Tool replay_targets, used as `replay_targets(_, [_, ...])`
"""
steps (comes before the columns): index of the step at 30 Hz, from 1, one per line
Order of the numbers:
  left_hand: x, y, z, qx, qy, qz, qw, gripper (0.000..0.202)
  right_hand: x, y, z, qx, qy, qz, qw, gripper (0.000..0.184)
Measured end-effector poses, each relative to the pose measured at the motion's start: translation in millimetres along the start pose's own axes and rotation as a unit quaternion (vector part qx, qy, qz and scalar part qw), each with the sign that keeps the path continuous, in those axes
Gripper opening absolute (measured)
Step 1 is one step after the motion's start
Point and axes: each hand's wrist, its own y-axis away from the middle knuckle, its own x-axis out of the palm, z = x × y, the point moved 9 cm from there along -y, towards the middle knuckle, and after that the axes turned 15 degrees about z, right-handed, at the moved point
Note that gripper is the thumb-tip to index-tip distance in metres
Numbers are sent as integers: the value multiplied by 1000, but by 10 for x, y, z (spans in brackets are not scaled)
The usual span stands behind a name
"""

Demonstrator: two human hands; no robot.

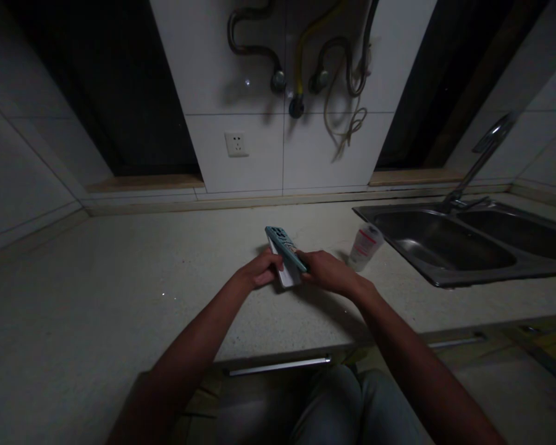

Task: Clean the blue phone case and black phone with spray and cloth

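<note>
In the head view a smartphone (pixel 287 248) in a teal patterned case is tilted above the counter, its camera lenses at the far end. Right under it lies a flat white rectangular thing (pixel 288 278), mostly covered by the phone; whether it is a box or something else I cannot tell. My left hand (pixel 261 269) closes on the white thing's left edge, thumb on top. From the right, my right hand (pixel 330 271) grips the near end of the phone, its fingertips partly hidden. A clear plastic cup (pixel 366 246) with red print stands to the right of that hand.
The pale speckled counter (pixel 176 253) runs along a tiled wall. A double steel sink (pixel 438 238) with a faucet (pixel 479 164) is set in at the right. Pipes (pixel 299 68) and a socket (pixel 236 144) are on the wall. A drawer handle (pixel 278 366) sits below the front edge.
</note>
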Motion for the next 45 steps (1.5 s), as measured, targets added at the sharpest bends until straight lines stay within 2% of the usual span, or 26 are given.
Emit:
replay_targets(1, [-2, 7, -12, -3, -3, 1, 1000, 47, -72, 32, -47, 21, -17, -19, 999, 21])
replay_targets(3, [21, 24, -27, -20, -13, 16, 1000, 44, -211, 110, -174, 62, -71, -76, 993, 27])
replay_targets(6, [39, 65, -17, -77, -38, 29, 996, 31, -320, 232, -411, 83, -207, -187, 957, 34])
replay_targets(8, [-45, 95, -46, -106, -84, -10, 991, 27, -285, 273, -588, 71, -327, -247, 909, 33])
replay_targets(10, [-219, 133, -185, -96, -179, -102, 974, 40, -188, 270, -765, 70, -422, -287, 857, 35])
replay_targets(11, [-304, 166, -304, -76, -246, -159, 953, 44, -129, 254, -845, 79, -449, -299, 838, 38])
replay_targets(12, [-366, 211, -438, -52, -320, -215, 921, 46, -72, 228, -917, 93, -464, -305, 826, 41])
replay_targets(14, [-399, 307, -652, -29, -464, -303, 832, 54, 31, 146, -1018, 117, -473, -299, 821, 43])
replay_targets(16, [-387, 369, -723, -61, -568, -347, 744, 72, 110, 51, -1077, 137, -473, -284, 823, 43])
replay_targets(18, [-381, 410, -711, -111, -627, -365, 679, 85, 154, -33, -1085, 150, -463, -267, 832, 45])
replay_targets(20, [-371, 431, -681, -146, -660, -366, 639, 88, 157, -91, -1042, 159, -433, -254, 850, 47])
replay_targets(23, [-370, 443, -648, -179, -685, -362, 606, 82, 126, -139, -924, 165, -356, -244, 887, 48])
replay_targets(26, [-385, 445, -646, -194, -701, -360, 584, 74, 112, -182, -789, 151, -274, -235, 920, 43])
replay_targets(30, [-460, 468, -634, -214, -700, -357, 580, 73, 196, -212, -709, 161, -206, -196, 945, 35])
replay_targets(36, [-577, 479, -603, -225, -686, -344, 600, 81, 294, -163, -595, 191, -102, -126, 968, 38])
replay_targets(40, [-635, 471, -576, -238, -674, -345, 608, 79, 345, -156, -527, 173, -55, -88, 980, 42])
replay_targets(43, [-631, 472, -586, -236, -675, -354, 603, 77, 381, -170, -507, 151, -34, -69, 986, 43])
replay_targets(45, [-597, 463, -606, -230, -691, -355, 586, 76, 394, -177, -512, 142, -31, -65, 987, 43])
